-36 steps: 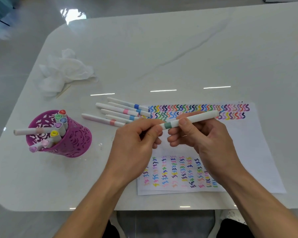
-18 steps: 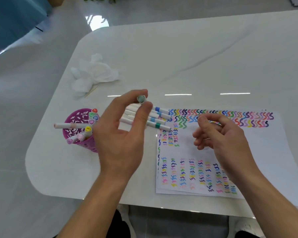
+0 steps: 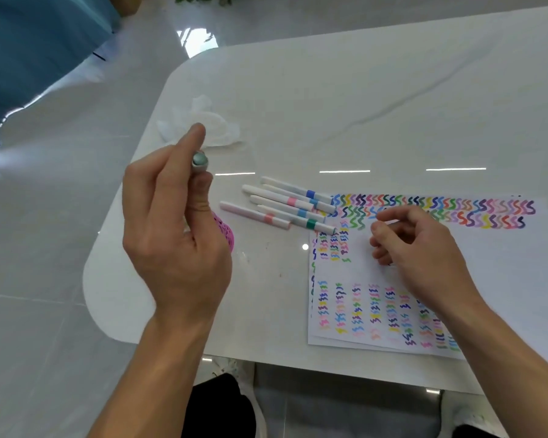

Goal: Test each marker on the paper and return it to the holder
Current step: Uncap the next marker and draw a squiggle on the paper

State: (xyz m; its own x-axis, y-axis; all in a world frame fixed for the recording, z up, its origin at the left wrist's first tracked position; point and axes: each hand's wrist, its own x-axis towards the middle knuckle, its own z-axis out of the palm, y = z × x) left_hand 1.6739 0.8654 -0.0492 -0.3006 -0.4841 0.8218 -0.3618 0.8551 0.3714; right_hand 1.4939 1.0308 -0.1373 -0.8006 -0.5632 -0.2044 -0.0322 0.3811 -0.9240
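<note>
My left hand [image 3: 174, 248] is raised over the table's left part and grips a white marker [image 3: 200, 161] between thumb and fingers. Only the marker's grey-green cap end shows, pointing up at me. The purple-pink holder [image 3: 227, 237] is almost wholly hidden behind this hand; just a sliver of its wall shows. My right hand [image 3: 421, 257] hovers over the paper [image 3: 503, 273] with fingers loosely curled and nothing in them. Several capped white markers [image 3: 285, 205] with coloured bands lie side by side on the table, left of the paper.
A crumpled white tissue [image 3: 212, 128] lies beyond my left hand. The paper carries rows of coloured squiggles and overlaps a second sheet [image 3: 361, 341]. The white table [image 3: 361, 105] has a rounded left corner with grey floor beyond it.
My right hand let go of the grey-green marker. My left hand carried it left and up, over the holder, turning it upright. The view swung left.
</note>
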